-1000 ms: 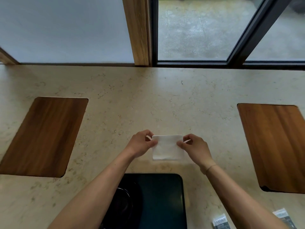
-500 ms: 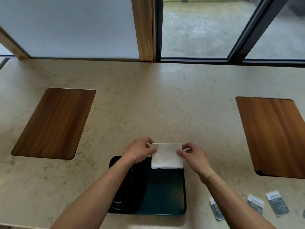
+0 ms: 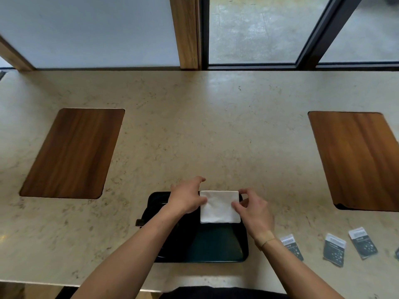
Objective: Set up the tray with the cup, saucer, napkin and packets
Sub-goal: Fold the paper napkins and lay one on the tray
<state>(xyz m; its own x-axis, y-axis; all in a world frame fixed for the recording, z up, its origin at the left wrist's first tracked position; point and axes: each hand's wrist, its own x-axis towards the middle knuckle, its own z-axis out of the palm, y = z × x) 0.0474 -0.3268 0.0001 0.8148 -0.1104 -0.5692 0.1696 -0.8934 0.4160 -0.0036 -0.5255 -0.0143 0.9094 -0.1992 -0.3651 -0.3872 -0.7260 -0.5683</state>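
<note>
Napkin point(image 3: 219, 207) on tray point(image 3: 216, 244) | your left hand point(image 3: 187, 199) rests loose, right hand point(image 3: 252, 209) pinches its edge | packets point(image 3: 333, 249) left; cup possibly under arm.

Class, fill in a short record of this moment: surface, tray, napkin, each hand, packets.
surface: beige stone counter
tray: dark rectangular tray near the counter's front edge
napkin: folded white paper napkin over the tray's far right corner
left hand: fingers spread, touching the napkin's left edge
right hand: pinching its right edge
packets: three dark sachets on the counter, right of the tray
</note>
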